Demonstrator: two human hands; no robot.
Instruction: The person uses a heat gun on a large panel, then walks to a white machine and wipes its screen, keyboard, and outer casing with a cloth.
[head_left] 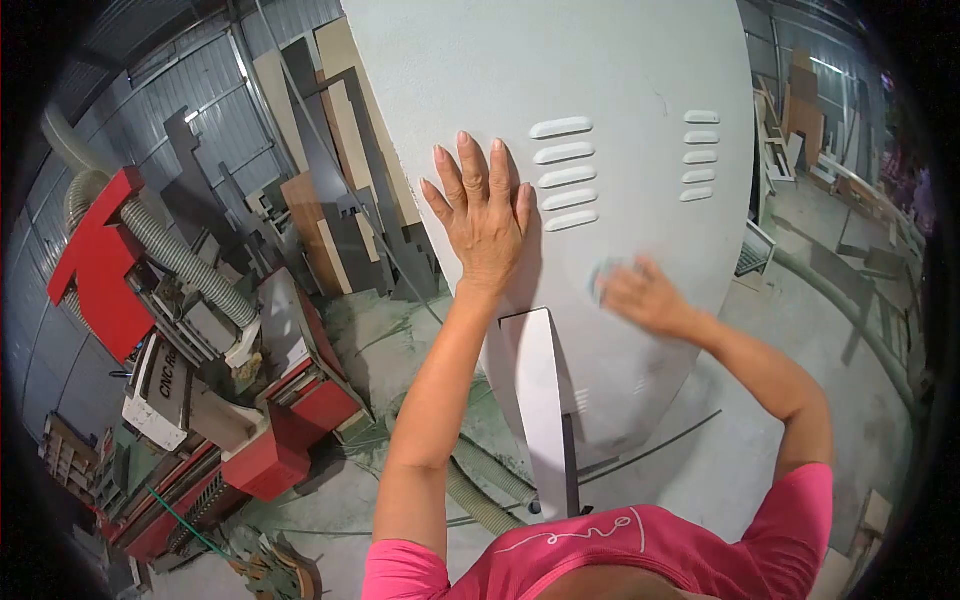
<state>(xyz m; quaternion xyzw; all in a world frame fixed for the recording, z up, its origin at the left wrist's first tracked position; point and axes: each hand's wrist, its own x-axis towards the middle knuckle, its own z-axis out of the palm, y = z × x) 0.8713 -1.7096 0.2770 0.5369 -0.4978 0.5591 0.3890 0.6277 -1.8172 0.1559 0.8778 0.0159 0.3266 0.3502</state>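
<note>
A tall pale grey metal cabinet panel point(640, 60) stands in front of me, with two columns of raised louvre vents point(568, 178) pressed into it. My left hand point(482, 215) lies flat on the panel, fingers spread, just left of the larger vents. Below those vents, my right hand point(645, 297) is smeared by motion against the same surface. Under its fingers shows the edge of a small pale blue-grey pad point(601, 282), too blurred to name more exactly. A narrow white panel or arm point(538, 400) juts out toward me beneath my left hand.
To the left stands a red and white CNC router point(165, 385) with a ribbed hose point(190, 265). Boards and offcuts point(340, 150) lean on the back wall. Hoses point(480, 495) and a dark cable point(660, 440) lie on the dusty floor. More boards point(803, 100) stand at right.
</note>
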